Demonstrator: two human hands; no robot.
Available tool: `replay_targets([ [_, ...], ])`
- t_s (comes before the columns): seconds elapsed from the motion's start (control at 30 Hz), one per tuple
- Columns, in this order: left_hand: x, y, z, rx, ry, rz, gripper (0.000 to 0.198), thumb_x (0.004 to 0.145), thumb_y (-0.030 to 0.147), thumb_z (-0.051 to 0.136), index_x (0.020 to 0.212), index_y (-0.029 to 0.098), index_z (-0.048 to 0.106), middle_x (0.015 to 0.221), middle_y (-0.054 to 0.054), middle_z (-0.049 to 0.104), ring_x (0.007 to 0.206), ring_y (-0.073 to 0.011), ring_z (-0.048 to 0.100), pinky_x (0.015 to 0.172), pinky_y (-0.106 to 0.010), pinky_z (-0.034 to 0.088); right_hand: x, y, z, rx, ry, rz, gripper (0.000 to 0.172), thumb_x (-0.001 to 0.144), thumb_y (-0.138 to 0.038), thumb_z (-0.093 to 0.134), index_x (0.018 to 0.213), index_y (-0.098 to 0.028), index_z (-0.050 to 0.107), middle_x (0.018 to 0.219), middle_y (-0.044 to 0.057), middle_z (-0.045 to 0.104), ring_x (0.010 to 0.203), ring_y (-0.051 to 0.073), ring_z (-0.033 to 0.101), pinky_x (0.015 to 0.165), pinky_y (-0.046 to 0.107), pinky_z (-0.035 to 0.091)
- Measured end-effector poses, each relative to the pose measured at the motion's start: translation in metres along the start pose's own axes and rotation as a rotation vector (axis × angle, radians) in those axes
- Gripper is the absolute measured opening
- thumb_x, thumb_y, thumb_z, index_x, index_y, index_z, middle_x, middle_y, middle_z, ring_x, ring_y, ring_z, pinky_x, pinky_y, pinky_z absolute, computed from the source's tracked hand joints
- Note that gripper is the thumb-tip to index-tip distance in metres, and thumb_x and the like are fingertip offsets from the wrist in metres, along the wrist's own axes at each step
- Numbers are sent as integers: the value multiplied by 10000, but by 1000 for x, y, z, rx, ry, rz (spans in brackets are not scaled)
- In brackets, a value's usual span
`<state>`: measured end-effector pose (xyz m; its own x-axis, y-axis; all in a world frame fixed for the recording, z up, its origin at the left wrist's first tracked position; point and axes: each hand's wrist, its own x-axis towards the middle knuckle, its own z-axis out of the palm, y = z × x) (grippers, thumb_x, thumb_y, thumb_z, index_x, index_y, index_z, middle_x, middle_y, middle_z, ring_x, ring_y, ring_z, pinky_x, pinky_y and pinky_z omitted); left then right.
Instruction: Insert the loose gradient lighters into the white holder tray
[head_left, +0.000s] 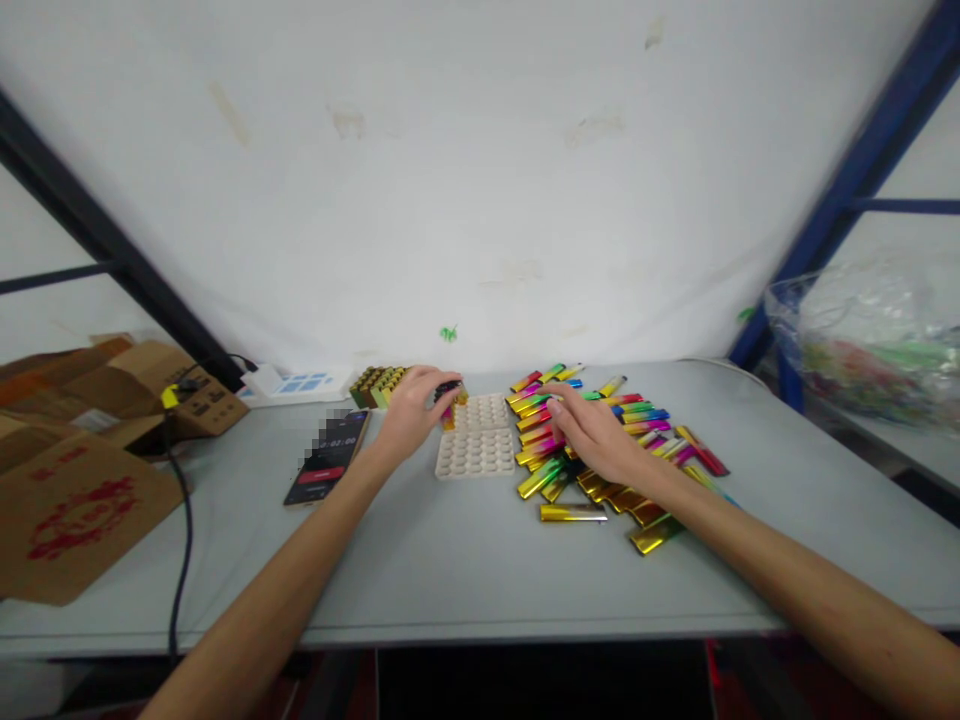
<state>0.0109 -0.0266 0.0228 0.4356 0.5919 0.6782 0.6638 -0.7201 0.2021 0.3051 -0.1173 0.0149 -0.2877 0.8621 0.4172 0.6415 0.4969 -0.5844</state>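
My left hand point(415, 405) is closed on a shiny gold-and-purple lighter point(448, 418), held at the left edge of a white tray point(475, 455) with rows of round holes. Something dark shows at its fingertips; whether more than one lighter is in the grip is hard to tell. My right hand point(589, 428) is over a heap of metallic lighters point(536, 437) in gold, pink, green, red and blue. Its thumb and forefinger are pressed close together there, and what lies between them is hidden. One gold-and-silver lighter point(573, 513) lies apart at the heap's near side.
Behind my left hand stands a block of upright gold-coloured pieces point(375, 383). A phone point(328, 457) lies to its left, near a white device point(300, 386). An opened cardboard box point(90, 500) and black cable point(184, 530) are at left. A clear plastic bag point(870, 350) sits at right.
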Motion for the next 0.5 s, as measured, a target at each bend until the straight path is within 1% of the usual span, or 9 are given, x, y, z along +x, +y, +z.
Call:
replay_targets([
  [0.07, 4, -3, 0, 13, -29, -10, 203, 956, 286, 629, 1103, 193, 733, 1035, -90, 744, 1044, -245, 629, 968, -417, 528, 1, 1, -1, 1, 10, -5, 481, 1097, -497, 262, 1284, -171, 562, 697, -3, 605, 653, 190, 589, 663, 310, 412],
  [0.17, 10, -5, 0, 24, -59, -3, 194, 949, 271, 629, 1081, 178, 737, 1020, -90, 749, 1036, -248, 625, 967, -411, 520, 1, 1, -3, 5, 23, -23, 466, 1098, -475, 285, 1323, -166, 551, 740, 11, 638, 680, 191, 610, 703, 311, 440],
  [0.27, 13, -5, 2, 29, -78, 5, 169, 935, 257, 643, 1039, 169, 742, 1002, -89, 757, 1018, -251, 627, 965, -414, 510, 1, 1, -3, -9, 18, -39, 454, 1098, -447, 296, 1342, -163, 552, 825, 39, 679, 739, 200, 640, 749, 315, 462],
  [0.4, 14, -7, 6, 38, -128, -10, 154, 923, 252, 656, 1026, 186, 749, 988, -79, 760, 1008, -250, 633, 956, -416, 505, 2, 3, -1, -57, 13, -55, 423, 1098, -428, 304, 1310, -182, 575, 966, 71, 709, 834, 209, 668, 806, 321, 470],
  [0.5, 15, -8, 6, 31, -150, -27, 158, 919, 256, 657, 1030, 194, 752, 1008, -79, 764, 1017, -252, 642, 957, -419, 503, 2, 4, -1, -87, 4, -67, 419, 1098, -430, 300, 1285, -189, 587, 1004, 79, 716, 863, 215, 672, 807, 322, 470],
])
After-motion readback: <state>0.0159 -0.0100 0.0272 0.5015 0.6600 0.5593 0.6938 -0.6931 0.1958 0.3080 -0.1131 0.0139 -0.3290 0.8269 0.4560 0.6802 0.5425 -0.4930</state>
